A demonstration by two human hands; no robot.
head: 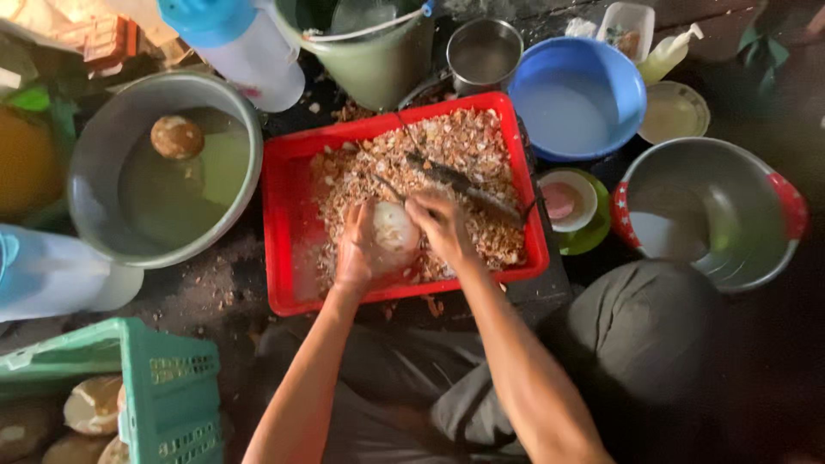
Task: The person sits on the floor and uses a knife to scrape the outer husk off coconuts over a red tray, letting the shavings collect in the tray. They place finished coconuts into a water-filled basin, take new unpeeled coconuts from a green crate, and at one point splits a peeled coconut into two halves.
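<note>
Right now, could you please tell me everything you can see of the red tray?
The red tray is a shallow rectangular plastic tray lying flat on the dark ground, between a metal basin and a blue bowl. Brownish shavings cover most of it. Over it, left hand and right hand grip a pale round coconut.

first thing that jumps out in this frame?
The red tray at centre, heaped with brownish shavings. Over it the left hand and right hand grip a pale round peeled thing. Left of the tray, a brown round one floats in a metal basin of water.
</note>
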